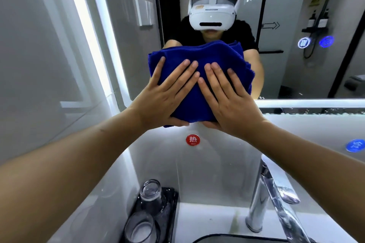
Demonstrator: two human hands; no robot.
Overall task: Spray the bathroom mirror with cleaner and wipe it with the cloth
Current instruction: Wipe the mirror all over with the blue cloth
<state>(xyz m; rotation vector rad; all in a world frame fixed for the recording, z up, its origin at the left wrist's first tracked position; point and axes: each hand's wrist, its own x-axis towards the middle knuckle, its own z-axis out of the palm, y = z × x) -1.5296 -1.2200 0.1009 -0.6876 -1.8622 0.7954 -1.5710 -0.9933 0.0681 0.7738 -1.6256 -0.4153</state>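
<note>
1. Cloth (pixel 199 89), blue and folded, lies flat against the mirror (pixel 296 16) at frame centre.
2. Left hand (pixel 164 94) presses it, fingers straight and spread.
3. Right hand (pixel 229 98) presses beside it likewise, thumbs under the cloth's lower edge.

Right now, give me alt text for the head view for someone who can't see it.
Both hands, left and right, press a blue cloth flat against the mirror. Below: a faucet and two glasses on a tray.

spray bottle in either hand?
No: the left hand and right hand both lie flat with straight fingers on the blue cloth, pressing it against the mirror.
</note>
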